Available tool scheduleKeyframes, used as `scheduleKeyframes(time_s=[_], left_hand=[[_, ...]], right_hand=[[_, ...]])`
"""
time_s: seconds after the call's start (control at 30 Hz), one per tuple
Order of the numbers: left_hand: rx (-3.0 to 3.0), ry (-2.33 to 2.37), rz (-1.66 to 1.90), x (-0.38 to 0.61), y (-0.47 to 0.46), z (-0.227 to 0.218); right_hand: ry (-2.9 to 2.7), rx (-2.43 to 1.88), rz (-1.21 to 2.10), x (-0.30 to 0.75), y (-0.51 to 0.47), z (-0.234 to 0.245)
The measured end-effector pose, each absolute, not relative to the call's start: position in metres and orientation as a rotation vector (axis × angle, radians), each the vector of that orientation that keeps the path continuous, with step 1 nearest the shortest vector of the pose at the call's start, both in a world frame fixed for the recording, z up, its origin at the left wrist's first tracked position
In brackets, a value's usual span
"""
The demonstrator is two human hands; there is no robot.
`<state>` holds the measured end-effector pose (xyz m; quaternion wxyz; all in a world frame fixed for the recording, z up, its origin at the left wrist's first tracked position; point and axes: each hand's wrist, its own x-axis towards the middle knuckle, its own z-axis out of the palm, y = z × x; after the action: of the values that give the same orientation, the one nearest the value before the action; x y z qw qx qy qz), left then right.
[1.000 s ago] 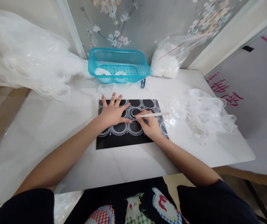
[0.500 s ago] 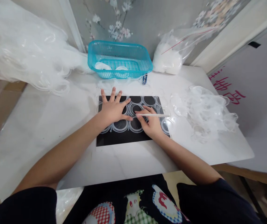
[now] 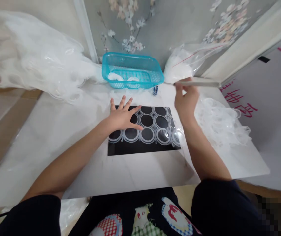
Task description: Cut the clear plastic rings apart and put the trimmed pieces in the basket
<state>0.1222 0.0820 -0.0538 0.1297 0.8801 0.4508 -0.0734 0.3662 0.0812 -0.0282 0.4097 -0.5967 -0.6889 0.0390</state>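
On the white table lies a black sheet (image 3: 123, 150) under a clear plastic sheet patterned with rows of pale rings (image 3: 147, 135). Flat on its upper left part rests my left hand (image 3: 122, 118), fingers spread, holding nothing. My right hand (image 3: 187, 98) is raised above the table, right of the black sheet and apart from it. Its fingers are pinched around a slim pale stick (image 3: 208, 84), which points rightward behind the hand. Motion blur hides whether anything is on the stick's dark tip.
A blue plastic basket (image 3: 132, 86) with white round pieces stands at the back. Left is a heap of clear ring-cut plastic (image 3: 37, 62); right, a looser pile (image 3: 224, 121). A zip bag (image 3: 179, 67) of white material leans at the wall. A whiteboard (image 3: 265, 131) borders the right side.
My right hand has lifted off the sheet, moving up and right with the stick. The smaller rings inside one circle no longer show there. My left hand stays spread on the sheet.
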Motion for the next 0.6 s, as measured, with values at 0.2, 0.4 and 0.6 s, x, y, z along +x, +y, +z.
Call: scheduleKeyframes(time_s=[0.2, 0.4, 0.6], left_hand=[[2.488, 1.421, -0.368, 0.088, 0.079, -0.053], [2.515, 1.462, -0.397, 0.085, 0.078, -0.060], [2.565, 1.477, -0.387, 0.087, 0.078, -0.059]], right_hand=[[-1.784, -1.388, 0.614, 0.279, 0.025, -0.071], [-1.693, -1.335, 0.745, 0.262, 0.012, -0.096], [-1.650, -1.331, 0.756, 0.261, 0.009, -0.098]])
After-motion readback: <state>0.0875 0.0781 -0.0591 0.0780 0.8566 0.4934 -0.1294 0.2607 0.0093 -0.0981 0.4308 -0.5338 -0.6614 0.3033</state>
